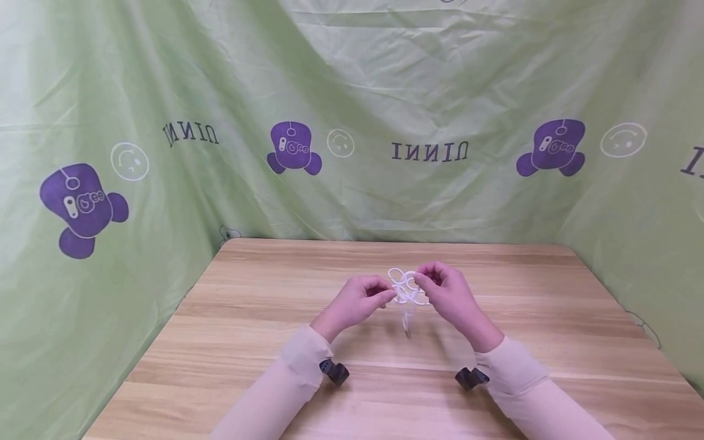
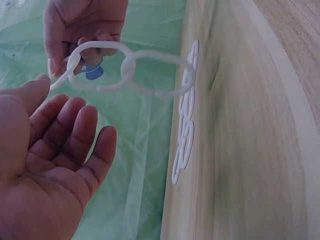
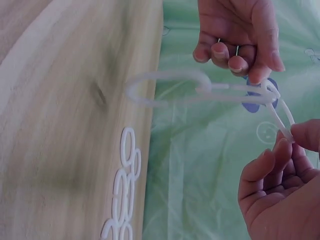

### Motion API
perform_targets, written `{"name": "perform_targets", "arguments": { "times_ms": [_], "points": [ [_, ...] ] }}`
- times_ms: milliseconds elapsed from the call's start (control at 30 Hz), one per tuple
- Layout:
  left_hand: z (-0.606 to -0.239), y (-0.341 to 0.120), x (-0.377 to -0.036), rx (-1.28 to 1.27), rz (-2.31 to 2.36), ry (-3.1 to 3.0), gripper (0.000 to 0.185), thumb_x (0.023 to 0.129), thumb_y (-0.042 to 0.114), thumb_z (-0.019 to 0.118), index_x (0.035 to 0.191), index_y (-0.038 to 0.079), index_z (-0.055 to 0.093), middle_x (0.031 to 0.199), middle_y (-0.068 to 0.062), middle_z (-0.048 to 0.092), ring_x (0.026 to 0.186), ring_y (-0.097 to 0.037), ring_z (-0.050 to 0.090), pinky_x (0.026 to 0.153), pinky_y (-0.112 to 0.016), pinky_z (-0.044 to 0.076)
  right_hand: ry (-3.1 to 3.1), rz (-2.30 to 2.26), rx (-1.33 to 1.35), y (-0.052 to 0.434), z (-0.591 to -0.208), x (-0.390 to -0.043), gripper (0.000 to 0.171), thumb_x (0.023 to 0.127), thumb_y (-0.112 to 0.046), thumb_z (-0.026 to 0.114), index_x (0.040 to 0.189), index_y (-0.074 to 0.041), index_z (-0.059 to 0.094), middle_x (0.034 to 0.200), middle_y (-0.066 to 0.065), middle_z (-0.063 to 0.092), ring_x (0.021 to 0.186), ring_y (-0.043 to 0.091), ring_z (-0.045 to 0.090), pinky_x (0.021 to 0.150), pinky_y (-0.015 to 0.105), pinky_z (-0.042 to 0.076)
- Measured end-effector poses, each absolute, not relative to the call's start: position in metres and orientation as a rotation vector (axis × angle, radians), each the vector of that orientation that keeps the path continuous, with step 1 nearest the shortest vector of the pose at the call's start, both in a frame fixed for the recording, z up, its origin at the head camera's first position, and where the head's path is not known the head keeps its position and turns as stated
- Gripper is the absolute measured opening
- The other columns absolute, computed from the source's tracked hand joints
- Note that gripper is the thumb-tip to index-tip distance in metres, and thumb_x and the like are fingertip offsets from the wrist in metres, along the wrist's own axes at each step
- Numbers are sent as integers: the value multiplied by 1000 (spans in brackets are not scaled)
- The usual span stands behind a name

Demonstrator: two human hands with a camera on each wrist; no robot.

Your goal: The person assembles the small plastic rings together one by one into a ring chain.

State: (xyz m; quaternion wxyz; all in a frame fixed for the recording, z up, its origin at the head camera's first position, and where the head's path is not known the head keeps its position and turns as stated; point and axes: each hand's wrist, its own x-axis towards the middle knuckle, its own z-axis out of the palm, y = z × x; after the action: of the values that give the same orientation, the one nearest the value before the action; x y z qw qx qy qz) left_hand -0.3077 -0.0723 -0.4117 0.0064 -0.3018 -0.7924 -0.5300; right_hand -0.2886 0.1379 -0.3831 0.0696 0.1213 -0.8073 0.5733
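Between both hands hangs a short chain of white oval plastic links (image 2: 102,45). My left hand (image 1: 357,302) pinches the top link between thumb and fingertip, the other fingers loosely bent. On the same link's other side, my right hand (image 1: 450,298) grips with its thumb and fingers, as the right wrist view shows. The links below dangle over the table, the lowest one (image 3: 170,75) blurred. Farther back, more white links (image 3: 123,147) lie on the tabletop, overlapping or joined; I cannot tell which.
The wooden table (image 1: 247,342) spreads out around the hands. Green printed cloth (image 1: 352,208) hangs behind it and along both sides. A dark camera is strapped at each wrist, and a thin cable (image 1: 230,233) shows by the back left corner.
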Motion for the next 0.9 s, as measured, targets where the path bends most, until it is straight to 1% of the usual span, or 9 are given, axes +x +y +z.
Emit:
{"name": "perform_targets", "arguments": {
  "times_ms": [200,267,333,433,500,567,700,767,900],
  "points": [
    [-415,-68,-306,-990,-1699,-2451,16,86,24,64,85,8,67,74,-6,63,65,-12,58,59,-27,50,-2354,1812,397,127,-370,-275,17,89,-12,59,96,4,56,82,24,54,58,13,47,49,23,43],
    [-417,-66,-306,-999,-1713,-2446,18,86,24,64,84,6,66,74,-7,63,64,-12,58,59,-27,50,-2347,1826,409,124,-369,-273,18,89,-10,58,97,6,55,83,27,53,58,12,47,49,22,44],
    [-419,-66,-307,-989,-1714,-2457,20,86,25,64,84,5,66,73,-7,62,64,-12,57,58,-27,50,-2339,1864,400,123,-373,-275,19,89,-12,59,97,4,55,85,28,53,58,13,47,49,23,44],
    [-420,-69,-309,-935,-1698,-2484,20,87,28,63,86,9,67,74,-4,63,66,-12,58,59,-27,50,-2347,1885,390,124,-381,-281,22,89,-18,60,97,3,55,84,22,54,59,13,47,49,26,44],
    [-419,-71,-311,-879,-1684,-2497,18,86,31,62,86,14,67,75,-1,64,67,-12,59,60,-27,50,-2353,1901,375,126,-386,-285,25,88,-22,61,97,1,55,81,18,54,58,15,47,49,27,45],
    [-418,-74,-313,-836,-1684,-2493,17,87,31,62,87,15,67,77,-2,64,69,-13,60,61,-28,50,-2371,1891,376,127,-389,-286,25,88,-23,61,97,0,54,79,15,53,59,16,48,49,28,45],
    [-415,-78,-316,-801,-1716,-2458,17,87,29,62,89,13,67,81,-7,65,69,-16,61,62,-31,51,-2419,1862,384,130,-395,-287,23,89,-23,60,97,-2,54,78,15,52,62,22,49,49,26,44],
    [-414,-78,-317,-793,-1738,-2440,18,87,28,62,90,11,67,82,-9,65,69,-17,61,63,-34,51,-2447,1841,387,131,-398,-287,22,89,-23,60,97,-3,55,78,15,53,64,24,50,49,26,44],
    [-414,-79,-317,-775,-1774,-2410,22,87,26,63,91,5,67,79,-6,65,67,-18,61,65,-42,51,-2486,1812,400,132,-404,-287,22,88,-23,61,97,-4,56,77,11,53,64,20,50,49,27,45]
  ]
}}
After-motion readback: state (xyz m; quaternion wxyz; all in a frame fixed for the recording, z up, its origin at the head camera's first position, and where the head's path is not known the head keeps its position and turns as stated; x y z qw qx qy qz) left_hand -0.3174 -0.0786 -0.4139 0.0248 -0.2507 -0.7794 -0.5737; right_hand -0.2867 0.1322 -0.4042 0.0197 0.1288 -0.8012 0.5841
